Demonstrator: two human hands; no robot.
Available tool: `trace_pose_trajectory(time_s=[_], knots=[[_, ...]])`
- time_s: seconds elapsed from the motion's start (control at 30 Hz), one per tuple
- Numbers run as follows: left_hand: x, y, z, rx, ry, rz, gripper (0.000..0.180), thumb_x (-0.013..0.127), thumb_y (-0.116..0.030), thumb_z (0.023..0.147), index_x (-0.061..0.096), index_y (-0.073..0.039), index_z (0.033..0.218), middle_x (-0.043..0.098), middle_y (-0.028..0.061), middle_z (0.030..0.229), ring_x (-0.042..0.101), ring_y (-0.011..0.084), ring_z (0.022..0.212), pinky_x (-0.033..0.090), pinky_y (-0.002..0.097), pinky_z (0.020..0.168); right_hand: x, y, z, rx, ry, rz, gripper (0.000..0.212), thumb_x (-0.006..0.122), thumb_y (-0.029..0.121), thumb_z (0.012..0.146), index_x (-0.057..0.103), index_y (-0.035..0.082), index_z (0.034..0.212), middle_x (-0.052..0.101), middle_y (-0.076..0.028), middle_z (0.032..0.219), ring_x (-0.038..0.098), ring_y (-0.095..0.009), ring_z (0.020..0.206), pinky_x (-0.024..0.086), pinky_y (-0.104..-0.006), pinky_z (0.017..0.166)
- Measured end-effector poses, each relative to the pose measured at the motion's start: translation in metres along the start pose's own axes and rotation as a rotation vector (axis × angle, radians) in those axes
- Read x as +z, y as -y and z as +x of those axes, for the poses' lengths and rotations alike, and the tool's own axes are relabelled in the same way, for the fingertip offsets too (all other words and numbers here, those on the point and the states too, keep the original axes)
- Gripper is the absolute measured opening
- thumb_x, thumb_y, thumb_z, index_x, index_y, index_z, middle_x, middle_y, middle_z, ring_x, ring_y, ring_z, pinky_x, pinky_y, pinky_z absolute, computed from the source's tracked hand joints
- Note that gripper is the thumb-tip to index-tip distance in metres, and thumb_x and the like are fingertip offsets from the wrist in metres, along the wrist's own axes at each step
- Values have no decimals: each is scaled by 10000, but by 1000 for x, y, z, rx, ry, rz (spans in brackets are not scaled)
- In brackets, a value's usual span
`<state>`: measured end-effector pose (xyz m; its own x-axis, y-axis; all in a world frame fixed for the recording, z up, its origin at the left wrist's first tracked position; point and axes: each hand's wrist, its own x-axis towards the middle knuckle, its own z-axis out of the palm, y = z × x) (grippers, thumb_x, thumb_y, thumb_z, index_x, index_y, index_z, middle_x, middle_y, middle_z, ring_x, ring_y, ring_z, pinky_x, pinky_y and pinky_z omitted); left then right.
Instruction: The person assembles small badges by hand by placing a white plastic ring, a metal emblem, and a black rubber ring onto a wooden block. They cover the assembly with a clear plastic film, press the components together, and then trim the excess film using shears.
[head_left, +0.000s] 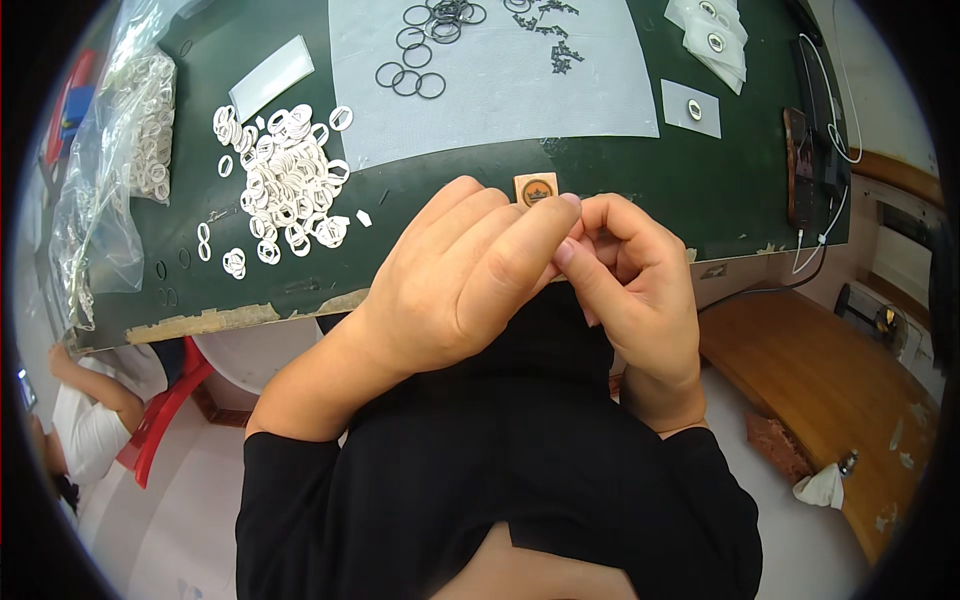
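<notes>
My left hand point(450, 270) and my right hand point(645, 275) meet at the table's near edge, their fingertips pinched together. Whatever lies between the fingers is hidden or too small to name. Just beyond them stands a small wooden block point(535, 186) with a dark crown in a ring on its face, partly covered by my left fingers. To the left spreads a heap of white oval rings point(290, 175). Black rubber rings point(408, 80) and little black parts point(562, 57) lie on a pale sheet point(480, 120) at the back.
Clear plastic bags, one filled with white rings point(153, 130), lie at the far left. A small card with an oval piece point(694, 110), stacked cards point(715, 45) and a phone on a cable point(800, 165) are at right. Another person point(95, 425) sits at lower left.
</notes>
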<state>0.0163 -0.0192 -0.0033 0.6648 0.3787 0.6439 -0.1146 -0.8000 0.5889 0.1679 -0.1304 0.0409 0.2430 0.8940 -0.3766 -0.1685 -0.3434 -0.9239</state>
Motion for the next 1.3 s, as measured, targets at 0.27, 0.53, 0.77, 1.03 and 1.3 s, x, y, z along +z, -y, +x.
trace_pose_trajectory(time_s=[0.27,0.53,0.77,1.03,1.3], knots=[[-21,4,3,-60,84,172,639,941,-120,631,646,-13,1188,669,113,1022,623,285,890,507,358,742,-18,-4,17,23,-135,-242,114,649,85,984,641,-12,925,518,58,688,407,5,609,312,-214,507],[-23,14,-7,-40,191,340,419,894,-167,634,747,-54,1010,666,90,1176,608,302,1065,483,415,867,-14,-9,34,-64,-106,-436,138,654,101,948,635,-29,906,534,-26,681,465,-94,595,381,-281,542],[-20,15,-6,-3,215,313,412,877,-173,646,757,-57,1022,663,96,1216,606,307,1115,475,447,910,-14,-6,37,-59,-94,-485,139,652,104,938,635,-30,905,564,-54,688,499,-132,596,405,-308,555],[-19,15,-6,-6,231,313,436,873,-176,647,760,-65,1053,656,95,1243,600,309,1137,473,459,942,-17,-5,42,-81,-45,-535,135,653,105,919,632,-19,870,546,-62,624,489,-166,563,396,-335,550],[-18,14,-5,-38,286,331,440,862,-188,670,760,-78,1083,639,91,1289,584,305,1175,465,463,966,-15,-5,42,-56,-66,-547,151,675,118,915,616,-12,867,509,-43,612,461,-141,554,380,-325,535]])
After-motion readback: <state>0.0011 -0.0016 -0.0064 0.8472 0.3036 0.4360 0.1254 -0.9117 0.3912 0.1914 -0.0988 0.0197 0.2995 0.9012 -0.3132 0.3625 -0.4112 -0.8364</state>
